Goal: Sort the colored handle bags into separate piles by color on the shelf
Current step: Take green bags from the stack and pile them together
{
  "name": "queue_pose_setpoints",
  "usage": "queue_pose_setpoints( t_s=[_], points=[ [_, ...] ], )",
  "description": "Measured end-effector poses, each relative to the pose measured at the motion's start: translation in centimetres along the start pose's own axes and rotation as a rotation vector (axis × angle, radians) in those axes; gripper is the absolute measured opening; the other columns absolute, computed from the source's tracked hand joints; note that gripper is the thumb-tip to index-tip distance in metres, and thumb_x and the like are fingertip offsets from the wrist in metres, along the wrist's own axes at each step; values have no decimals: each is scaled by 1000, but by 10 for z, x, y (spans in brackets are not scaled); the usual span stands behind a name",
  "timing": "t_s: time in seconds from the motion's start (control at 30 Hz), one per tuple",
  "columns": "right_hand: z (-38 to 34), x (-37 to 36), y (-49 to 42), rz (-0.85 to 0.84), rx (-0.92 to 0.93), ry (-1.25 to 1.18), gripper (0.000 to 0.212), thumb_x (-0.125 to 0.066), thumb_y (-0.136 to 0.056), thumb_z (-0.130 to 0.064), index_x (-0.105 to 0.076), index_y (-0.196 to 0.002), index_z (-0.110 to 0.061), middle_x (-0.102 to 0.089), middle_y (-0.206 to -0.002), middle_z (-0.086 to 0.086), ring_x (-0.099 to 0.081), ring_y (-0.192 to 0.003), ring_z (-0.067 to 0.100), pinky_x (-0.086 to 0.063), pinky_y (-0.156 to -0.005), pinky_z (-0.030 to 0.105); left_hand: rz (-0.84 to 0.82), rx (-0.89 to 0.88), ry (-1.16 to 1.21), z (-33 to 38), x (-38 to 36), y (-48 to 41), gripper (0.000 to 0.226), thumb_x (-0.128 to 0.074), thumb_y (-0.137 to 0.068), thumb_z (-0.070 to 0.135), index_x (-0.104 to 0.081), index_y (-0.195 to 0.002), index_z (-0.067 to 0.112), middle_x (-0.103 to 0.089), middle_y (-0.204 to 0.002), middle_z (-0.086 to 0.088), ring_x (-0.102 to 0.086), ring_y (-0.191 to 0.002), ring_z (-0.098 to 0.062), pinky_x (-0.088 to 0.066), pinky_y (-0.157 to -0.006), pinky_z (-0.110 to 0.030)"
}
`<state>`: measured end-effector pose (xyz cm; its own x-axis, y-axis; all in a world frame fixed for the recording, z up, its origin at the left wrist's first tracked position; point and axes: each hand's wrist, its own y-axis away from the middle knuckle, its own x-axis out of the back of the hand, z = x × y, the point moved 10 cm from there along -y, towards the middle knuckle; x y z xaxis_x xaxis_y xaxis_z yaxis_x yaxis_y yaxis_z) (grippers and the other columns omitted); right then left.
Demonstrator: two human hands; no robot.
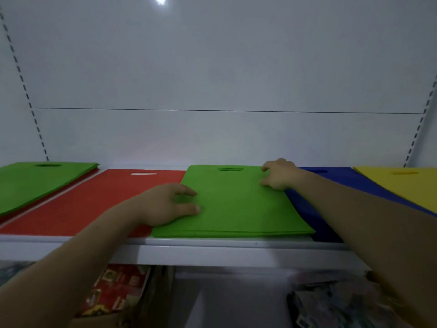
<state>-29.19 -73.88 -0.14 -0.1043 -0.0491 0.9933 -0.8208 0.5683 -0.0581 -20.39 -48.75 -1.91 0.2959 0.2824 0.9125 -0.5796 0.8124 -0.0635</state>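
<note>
Centre green bag [236, 204] lies flat on the shelf [236, 243], long axis front-to-back, between both grips: left grip [169, 204] rests loose-fingered on its left edge, right grip [280, 174] curled at its far-right corner, pinch unclear; green pile [35, 183] far left.

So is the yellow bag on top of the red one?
No, the yellow bag lies at the far right, overlapping the blue bag, while the red bag is over on the left.
</note>
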Motion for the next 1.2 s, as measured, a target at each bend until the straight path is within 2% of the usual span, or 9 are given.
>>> queue_pose_setpoints(
  t_s=[0.07, 0.13, 0.2, 0.37, 0.6, 0.93, 1.07, 1.2],
  points=[
    [-5, -6, -1, -47, 35, -42, 62, -48, -94, -50, -34, -147, -20, -29, -151, 11, -34, -135, 29, -31, -107, 34, -81, -24, -4, 6, -8, 9, 78, -58, -70, 69, -43, -138, 34, -28, -153, 5, -29, -138, -12, -19, -109, -23],
    [-12, -15, 0, -104, 69, -22, 64, -44, -95, -54, -34, -147, -18, -30, -153, 8, -32, -138, 26, -28, -109, 32, -142, -28, -20, 8, -14, 18, 114, -44, -42, 96, -37, -141, 39, -19, -156, 9, -22, -141, -10, -15, -111, -24],
    [-14, -18, 0, -117, 78, 6, 64, -43, -95, -55, -35, -146, -17, -31, -153, 8, -32, -138, 24, -27, -109, 31, -189, -33, -37, 8, -19, 26, 135, -35, -22, 103, -31, -143, 42, -13, -156, 14, -20, -141, -8, -15, -112, -25],
    [-16, -19, 2, -121, 91, 11, 65, -41, -95, -55, -34, -147, -17, -31, -153, 7, -31, -138, 24, -27, -109, 31, -233, -52, -120, 9, -23, 37, 139, -35, -20, 102, -22, -145, 44, -7, -157, 17, -16, -142, -9, -17, -113, -31],
    [-20, -20, 8, -130, 121, 33, 66, -40, -94, -59, -38, -144, -17, -36, -150, 8, -36, -135, 25, -30, -107, 32, -180, -49, -111, 11, -20, 45, 137, -31, -21, 103, -26, -144, 43, -12, -156, 16, -18, -141, -7, -16, -109, -25],
    [-17, -27, 6, -146, 118, 63, 72, -35, -94, -61, -32, -147, -11, -29, -154, 10, -31, -139, 26, -28, -111, 34, -231, 14, -121, 10, -26, 46, 133, -37, -26, 101, -18, -146, 46, -4, -157, 17, -13, -143, -10, -15, -114, -34],
    [-18, -22, 4, -132, 134, 80, 71, -34, -95, -59, -32, -147, -10, -31, -152, 12, -33, -137, 27, -30, -108, 33, -234, 41, -95, 12, -23, 46, 140, -40, -20, 101, -18, -146, 43, -5, -157, 16, -14, -143, -10, -15, -112, -30],
    [-26, -5, -1, -55, 179, 40, 72, -37, -95, -58, -29, -147, -9, -30, -153, 12, -32, -137, 27, -30, -109, 33, -124, 79, -26, 16, -9, 43, 140, -39, -20, 102, -24, -146, 41, -15, -156, 12, -23, -140, -11, -19, -108, -24]
  ],
)
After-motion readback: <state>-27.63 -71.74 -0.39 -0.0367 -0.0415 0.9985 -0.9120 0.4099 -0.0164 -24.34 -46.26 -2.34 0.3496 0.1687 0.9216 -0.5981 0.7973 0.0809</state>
